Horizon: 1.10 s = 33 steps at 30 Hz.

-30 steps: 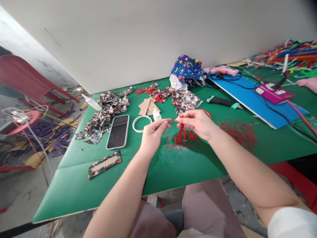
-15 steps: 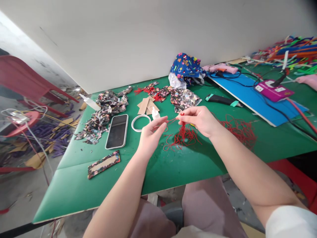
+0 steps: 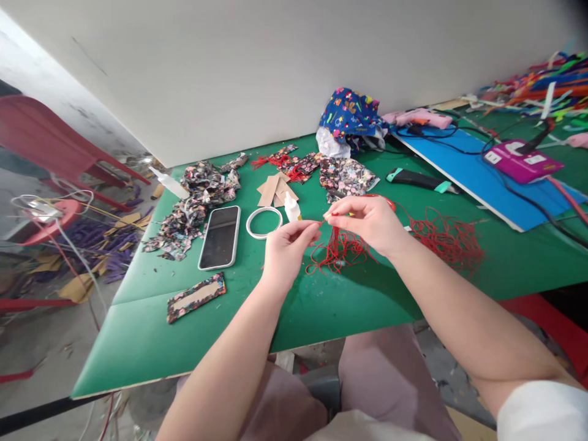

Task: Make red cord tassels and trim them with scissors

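Note:
Both hands meet over a green table (image 3: 229,331), pinching thin red cord (image 3: 342,248). My left hand (image 3: 289,245) is closed, thumb and forefinger together on a short stretch of the cord. Just to its right, my right hand (image 3: 367,223) pinches the gathered top of the cord, and loose strands hang down to the table. A second tangle of red cord (image 3: 445,239) lies right of my right wrist. Behind my left hand stands a small white glue bottle (image 3: 291,208). Part of a red-handled tool (image 3: 386,201) shows behind my right hand; its kind is hidden.
Left of my hands lie a white tape ring (image 3: 264,222), a phone (image 3: 220,237), a fabric-covered card strip (image 3: 196,298) and floral scraps (image 3: 206,190). Cardboard pieces (image 3: 277,188) lie farther back. At right are a utility knife (image 3: 420,180), a blue board (image 3: 463,171) and a purple power socket (image 3: 521,160).
My left hand's fingers have closed together and moved slightly right, nearer my right hand. The cord between the hands looks shorter. The whole view has shifted a little.

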Motion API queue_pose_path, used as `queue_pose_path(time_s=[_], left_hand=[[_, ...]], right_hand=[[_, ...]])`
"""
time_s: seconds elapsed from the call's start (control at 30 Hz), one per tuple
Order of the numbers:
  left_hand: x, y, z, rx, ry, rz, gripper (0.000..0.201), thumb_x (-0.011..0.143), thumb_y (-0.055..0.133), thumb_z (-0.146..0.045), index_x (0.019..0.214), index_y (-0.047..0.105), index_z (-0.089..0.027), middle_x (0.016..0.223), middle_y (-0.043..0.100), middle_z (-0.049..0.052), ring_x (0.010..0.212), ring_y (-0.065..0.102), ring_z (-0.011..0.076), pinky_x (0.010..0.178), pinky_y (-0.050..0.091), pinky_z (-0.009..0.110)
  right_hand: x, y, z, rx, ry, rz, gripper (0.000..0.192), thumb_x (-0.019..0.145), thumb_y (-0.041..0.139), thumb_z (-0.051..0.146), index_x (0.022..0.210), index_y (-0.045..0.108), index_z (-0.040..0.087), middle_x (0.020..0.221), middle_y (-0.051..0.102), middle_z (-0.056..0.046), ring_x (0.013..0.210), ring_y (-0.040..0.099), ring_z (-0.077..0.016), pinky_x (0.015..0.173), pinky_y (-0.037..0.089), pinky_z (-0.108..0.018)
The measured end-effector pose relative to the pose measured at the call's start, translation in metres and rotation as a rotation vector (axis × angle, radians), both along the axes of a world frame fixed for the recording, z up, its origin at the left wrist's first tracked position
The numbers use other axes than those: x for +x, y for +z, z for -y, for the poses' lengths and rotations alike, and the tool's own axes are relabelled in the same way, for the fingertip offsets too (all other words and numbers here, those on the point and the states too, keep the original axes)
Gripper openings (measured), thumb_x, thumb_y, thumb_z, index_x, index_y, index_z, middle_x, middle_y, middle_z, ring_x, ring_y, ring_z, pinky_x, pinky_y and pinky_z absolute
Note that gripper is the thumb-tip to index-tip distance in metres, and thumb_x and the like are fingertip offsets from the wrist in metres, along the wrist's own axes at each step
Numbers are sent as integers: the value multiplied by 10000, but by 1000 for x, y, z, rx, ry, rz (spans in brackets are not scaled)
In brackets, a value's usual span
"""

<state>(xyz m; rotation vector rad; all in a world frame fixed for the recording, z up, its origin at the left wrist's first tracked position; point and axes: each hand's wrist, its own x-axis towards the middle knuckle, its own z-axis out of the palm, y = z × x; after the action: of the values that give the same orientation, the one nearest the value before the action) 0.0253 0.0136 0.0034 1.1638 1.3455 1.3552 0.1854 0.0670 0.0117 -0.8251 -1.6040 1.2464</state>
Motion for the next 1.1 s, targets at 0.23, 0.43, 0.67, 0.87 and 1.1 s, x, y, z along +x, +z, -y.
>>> queue_pose_path(time_s=[0.23, 0.43, 0.67, 0.87, 1.1], left_hand=[[0, 1, 0, -30, -27, 118, 197, 699, 681, -338, 743, 664, -147, 611, 620, -9, 513, 536, 68, 530, 452, 205], [-1, 1, 3, 26, -48, -188, 184, 729, 648, -355, 738, 679, -174, 576, 581, -19, 459, 428, 54, 427, 320, 194], [-3, 2, 4, 73, -44, -330, 194, 754, 614, -350, 787, 706, -182, 698, 666, 22, 633, 560, 129, 556, 411, 234], [-3, 1, 4, 70, -49, -343, 190, 750, 618, -344, 788, 710, -183, 683, 662, 20, 619, 546, 123, 547, 403, 232], [-4, 0, 3, 39, -44, -252, 187, 739, 630, -360, 770, 703, -191, 599, 602, -15, 488, 427, 68, 456, 326, 208]], right_hand=[[0, 5, 4, 222, -155, 77, 44, 707, 699, 280, 731, 710, 245, 827, 684, -9, 798, 627, -152, 724, 517, -308], [1, 6, 7, 397, -121, 215, 50, 752, 662, 248, 775, 706, 249, 858, 680, -9, 828, 618, -145, 788, 494, -314], [0, 0, 2, 437, -48, 299, 38, 746, 671, 261, 763, 703, 252, 833, 677, -11, 857, 599, -162, 805, 480, -339], [-1, -1, 4, 461, -19, 329, 62, 773, 640, 276, 760, 672, 224, 830, 667, -18, 855, 591, -165, 812, 468, -342], [1, 1, 4, 424, -17, 304, 89, 804, 588, 267, 759, 621, 198, 838, 636, -25, 830, 586, -150, 797, 458, -312]])
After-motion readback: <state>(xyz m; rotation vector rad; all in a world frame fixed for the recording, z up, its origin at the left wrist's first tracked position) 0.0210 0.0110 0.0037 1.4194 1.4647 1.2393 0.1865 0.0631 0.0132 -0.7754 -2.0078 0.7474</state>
